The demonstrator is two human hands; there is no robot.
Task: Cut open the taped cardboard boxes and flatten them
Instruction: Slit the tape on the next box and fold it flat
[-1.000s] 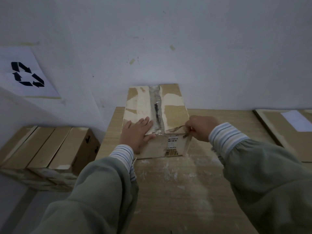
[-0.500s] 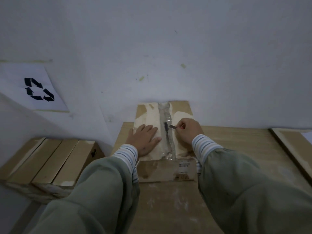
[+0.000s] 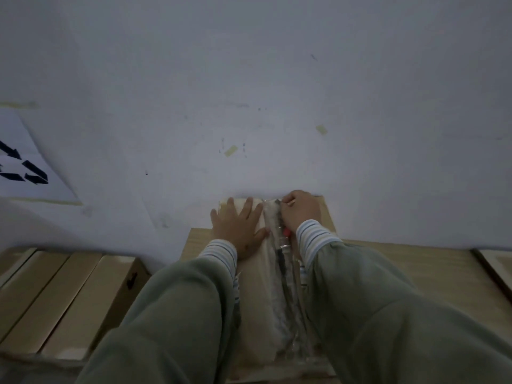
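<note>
A taped cardboard box (image 3: 257,286) stands on the wooden table against the wall, between my forearms. A strip of clear tape (image 3: 279,273) runs along its top seam, and a dark line follows the seam. My left hand (image 3: 238,225) lies flat with spread fingers on the left top flap. My right hand (image 3: 300,212) is curled round a small cutter (image 3: 285,232) with a red end, its blade at the far end of the seam by the wall. My sleeves hide the box's sides.
The wooden table (image 3: 415,261) extends right, where flat cardboard (image 3: 498,267) lies at its edge. Several flattened boxes (image 3: 69,295) are stacked low on the left. A paper recycling sign (image 3: 25,167) is taped to the wall.
My right hand moved with the cutter from the middle of the seam to its far end. My left hand slid farther along the left flap. My head leaned closer over the box.
</note>
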